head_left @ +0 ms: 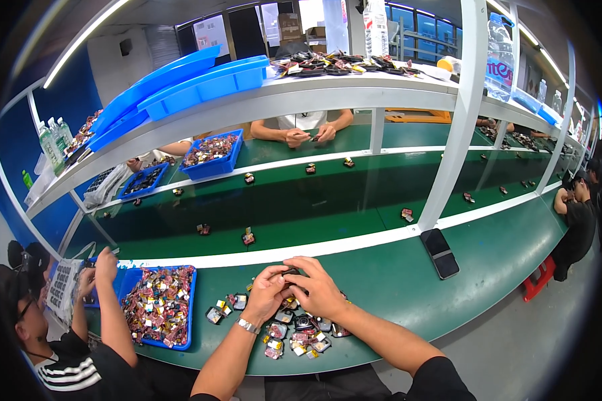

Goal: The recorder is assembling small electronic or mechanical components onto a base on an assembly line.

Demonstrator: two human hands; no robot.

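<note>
Close together above the green worktable (pixel 374 294), my left hand (pixel 266 295) and my right hand (pixel 321 291) are both closed around one small black part (pixel 290 273). Fingers cover most of it, so its exact kind cannot be made out. Below my hands lies a loose pile of small electronic assemblies (pixel 301 339), with black or clear housings, red wires and yellow-and-white pieces. A few more assemblies (pixel 215 313) lie left of my left wrist, which wears a metal-banded watch (pixel 248 325).
A blue bin (pixel 193 304) full of small wired parts stands left, beside a co-worker (pixel 67 354). A dark phone (pixel 439 254) lies right, near a white post (pixel 453 140). Beyond runs a green conveyor belt (pixel 354 200) with scattered assemblies. Overhead, a shelf holds blue trays (pixel 204 88).
</note>
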